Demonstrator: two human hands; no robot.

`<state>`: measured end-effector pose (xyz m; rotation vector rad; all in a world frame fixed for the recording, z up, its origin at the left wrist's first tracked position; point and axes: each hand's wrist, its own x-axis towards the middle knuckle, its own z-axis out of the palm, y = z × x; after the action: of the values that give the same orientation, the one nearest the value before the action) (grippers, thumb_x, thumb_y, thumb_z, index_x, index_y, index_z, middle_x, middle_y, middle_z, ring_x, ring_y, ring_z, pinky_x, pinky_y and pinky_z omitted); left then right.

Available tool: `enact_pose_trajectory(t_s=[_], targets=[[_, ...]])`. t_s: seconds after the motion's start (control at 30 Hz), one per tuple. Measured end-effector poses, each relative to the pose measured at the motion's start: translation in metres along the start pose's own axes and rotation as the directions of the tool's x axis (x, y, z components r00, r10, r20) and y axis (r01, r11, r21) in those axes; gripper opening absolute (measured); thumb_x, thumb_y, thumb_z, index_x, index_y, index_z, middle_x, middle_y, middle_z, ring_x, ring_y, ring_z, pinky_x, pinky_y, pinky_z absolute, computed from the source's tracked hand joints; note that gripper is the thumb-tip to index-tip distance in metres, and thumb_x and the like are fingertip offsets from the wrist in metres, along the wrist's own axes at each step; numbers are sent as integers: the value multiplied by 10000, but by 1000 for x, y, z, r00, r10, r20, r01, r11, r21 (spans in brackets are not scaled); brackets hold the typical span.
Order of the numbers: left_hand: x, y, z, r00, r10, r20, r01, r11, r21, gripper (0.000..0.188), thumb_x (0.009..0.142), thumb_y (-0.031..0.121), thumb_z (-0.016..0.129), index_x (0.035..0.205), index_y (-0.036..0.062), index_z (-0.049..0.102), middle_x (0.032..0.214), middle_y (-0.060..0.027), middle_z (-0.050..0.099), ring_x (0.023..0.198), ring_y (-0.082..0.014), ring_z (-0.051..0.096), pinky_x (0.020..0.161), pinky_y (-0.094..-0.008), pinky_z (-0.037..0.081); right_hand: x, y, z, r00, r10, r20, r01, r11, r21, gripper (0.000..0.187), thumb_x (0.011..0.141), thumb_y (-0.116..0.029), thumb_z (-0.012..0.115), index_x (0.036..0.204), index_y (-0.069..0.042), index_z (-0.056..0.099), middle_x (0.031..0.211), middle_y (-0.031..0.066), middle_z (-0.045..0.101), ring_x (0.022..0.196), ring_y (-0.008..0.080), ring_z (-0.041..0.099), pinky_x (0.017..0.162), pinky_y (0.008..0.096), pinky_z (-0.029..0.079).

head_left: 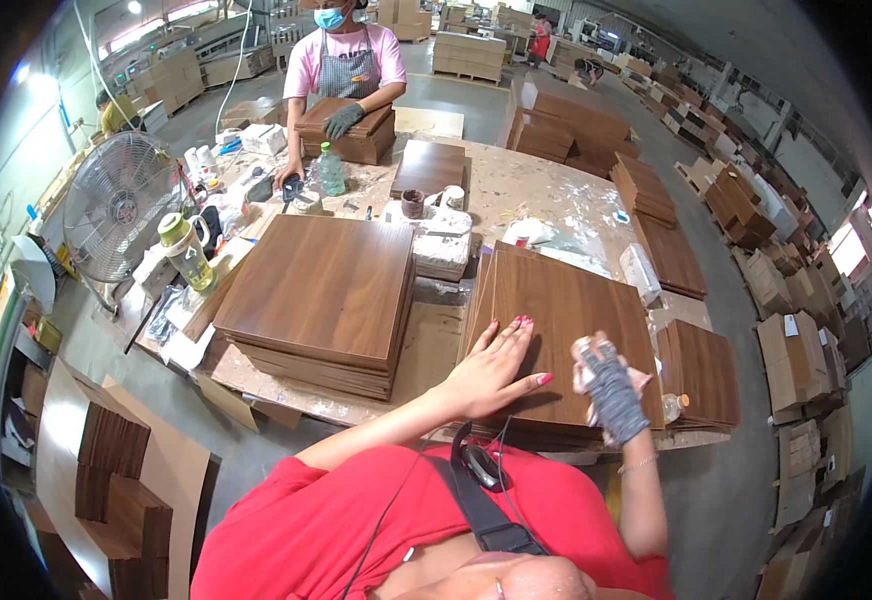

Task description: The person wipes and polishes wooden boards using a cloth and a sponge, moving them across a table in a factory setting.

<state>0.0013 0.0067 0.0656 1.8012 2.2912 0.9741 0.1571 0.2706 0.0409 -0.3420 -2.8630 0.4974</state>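
Note:
My left hand [501,370] is bare, with red nails, and lies flat with its fingers spread on the top wood-grain panel [566,300] of a stack in front of me. My right hand [611,385] wears a grey fingerless glove and rests toward the right side of the same panel. Its fingers are curled and slightly blurred around something pale, which I cannot make out. To the left of this stack stands another stack of brown panels [321,280].
A co-worker [346,75] in a pink shirt and apron stands across the workbench [516,190], one gloved hand on panels. Smaller panels [698,370] and a small jar [673,405] sit at right. A fan [121,205], drink bottle [186,250] and green bottle [331,170] stand at left.

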Motion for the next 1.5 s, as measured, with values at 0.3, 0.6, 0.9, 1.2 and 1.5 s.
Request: enact_pose_trajectory(t_s=[0.3, 0.6, 0.9, 1.2, 1.5], targets=[[4, 4, 1, 999, -42, 1, 42, 997, -64, 1042, 999, 648, 417, 1540, -158, 39, 1608, -381, 117, 1545, -426, 98, 1262, -477, 80, 35, -83, 21, 975, -215, 64, 224, 933, -282, 688, 939, -288, 530, 1550, -38, 337, 1599, 209, 319, 1479, 393, 298, 1230, 442, 229], [12, 20, -16, 984, 134, 122, -154, 971, 181, 840, 871, 728, 565, 1511, 191, 483, 1635, -126, 319, 1519, -500, 121, 1239, -573, 91, 147, 120, -12, 981, 189, -37, -181, 843, -506, 534, 811, -227, 737, 1299, -81, 581, 1440, 172, 521, 1325, 391, 480, 1067, 474, 421], [7, 14, 0, 999, 14, 48, -24, 975, 220, 849, 900, 720, 519, 1532, 157, 453, 1634, -185, 288, 1522, -480, 146, 1242, -559, 107, 116, 106, -10, 979, 202, -13, -168, 779, -604, 740, 801, -249, 766, 1464, -140, 456, 1578, 181, 386, 1460, 400, 341, 1203, 488, 298], [7, 13, 6, 999, 24, 46, -34, 969, 244, 619, 1020, 524, 445, 1536, 184, 449, 1651, -156, 275, 1530, -445, 160, 1236, -561, 107, -36, 34, -34, 939, 300, -167, -342, 792, -506, 737, 824, -161, 688, 1511, -102, 427, 1550, 169, 431, 1438, 361, 386, 1181, 474, 324], [10, 6, 3, 997, 44, 66, -56, 980, 191, 615, 1009, 504, 496, 1519, 160, 471, 1642, -141, 306, 1539, -406, 168, 1238, -551, 106, -69, -165, 32, 803, 89, -589, -272, 934, -230, 448, 913, -229, 565, 1352, -141, 589, 1411, 122, 553, 1312, 313, 499, 1141, 469, 336]])
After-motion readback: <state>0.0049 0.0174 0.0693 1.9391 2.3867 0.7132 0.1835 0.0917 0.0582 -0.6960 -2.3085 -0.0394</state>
